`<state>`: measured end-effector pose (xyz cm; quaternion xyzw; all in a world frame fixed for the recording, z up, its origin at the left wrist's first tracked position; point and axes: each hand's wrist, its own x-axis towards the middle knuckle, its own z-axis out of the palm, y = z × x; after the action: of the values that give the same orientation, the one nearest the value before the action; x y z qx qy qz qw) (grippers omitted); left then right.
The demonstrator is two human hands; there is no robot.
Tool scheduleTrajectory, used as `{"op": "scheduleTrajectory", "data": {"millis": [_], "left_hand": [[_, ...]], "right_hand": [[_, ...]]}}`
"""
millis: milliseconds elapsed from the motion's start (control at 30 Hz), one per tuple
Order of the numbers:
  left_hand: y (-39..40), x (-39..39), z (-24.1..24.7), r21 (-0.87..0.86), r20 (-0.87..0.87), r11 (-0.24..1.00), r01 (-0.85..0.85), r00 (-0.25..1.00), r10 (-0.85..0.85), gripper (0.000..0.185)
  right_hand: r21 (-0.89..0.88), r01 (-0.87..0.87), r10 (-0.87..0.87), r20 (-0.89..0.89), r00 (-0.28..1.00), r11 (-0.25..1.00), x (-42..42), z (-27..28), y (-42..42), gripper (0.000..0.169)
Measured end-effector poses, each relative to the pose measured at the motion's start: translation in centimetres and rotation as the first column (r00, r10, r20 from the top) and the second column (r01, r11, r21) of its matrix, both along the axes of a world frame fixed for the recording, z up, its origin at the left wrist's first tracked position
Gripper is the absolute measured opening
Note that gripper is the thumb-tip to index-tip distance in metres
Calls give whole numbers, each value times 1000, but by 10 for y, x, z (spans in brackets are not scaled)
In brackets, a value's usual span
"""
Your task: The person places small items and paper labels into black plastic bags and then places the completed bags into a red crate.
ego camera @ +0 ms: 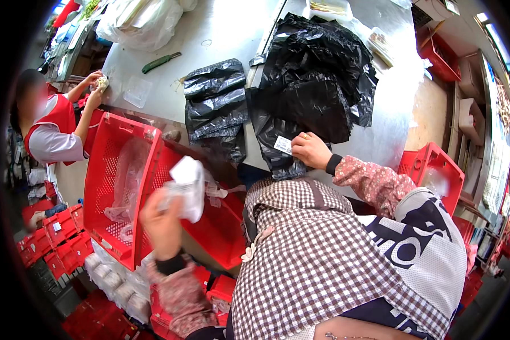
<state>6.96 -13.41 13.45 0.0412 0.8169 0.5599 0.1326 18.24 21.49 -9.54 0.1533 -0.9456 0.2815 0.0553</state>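
Observation:
In my left hand (162, 225), blurred by motion, is a bunch of white paper labels (190, 187), held over the red crates to my left. My right hand (312, 149), with a ring on one finger, pinches a small printed white label (283, 145). That label lies over a black plastic bag (276, 159) at the near edge of the metal table (225, 25). Beyond it spreads a large heap of black plastic bags (314, 72). A folded stack of black bags (214, 93) lies left of the heap, partly hanging over the edge.
A red crate (97, 178) with clear plastic stands at the left, with another red crate (216, 242) beside me. A green-handled knife (157, 63) lies on the table near a clear plastic tray (136, 91). At the far left a co-worker (59, 127) handles a small pale item.

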Motion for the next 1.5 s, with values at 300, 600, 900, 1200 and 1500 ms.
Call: {"op": "scheduleTrajectory", "data": {"millis": [300,600,900,1200,1500], "left_hand": [[70,25,-113,212,238,915,343,890,-388,12],[79,10,-111,197,348,919,342,852,-392,14],[158,-7,-167,127,221,689,714,657,-721,23],[184,-13,-263,-440,278,587,680,724,-631,35],[179,-10,-267,-327,304,664,673,740,-600,33]], "right_hand": [[-67,-68,69,13,998,995,-4,25,-12,25],[-492,393,-215,379,900,777,-14,8,-1,15],[-413,504,-227,557,799,759,-24,20,18,18],[-491,555,-690,-139,711,671,-39,123,54,14],[-92,159,-141,184,973,983,16,17,-24,56]]}}
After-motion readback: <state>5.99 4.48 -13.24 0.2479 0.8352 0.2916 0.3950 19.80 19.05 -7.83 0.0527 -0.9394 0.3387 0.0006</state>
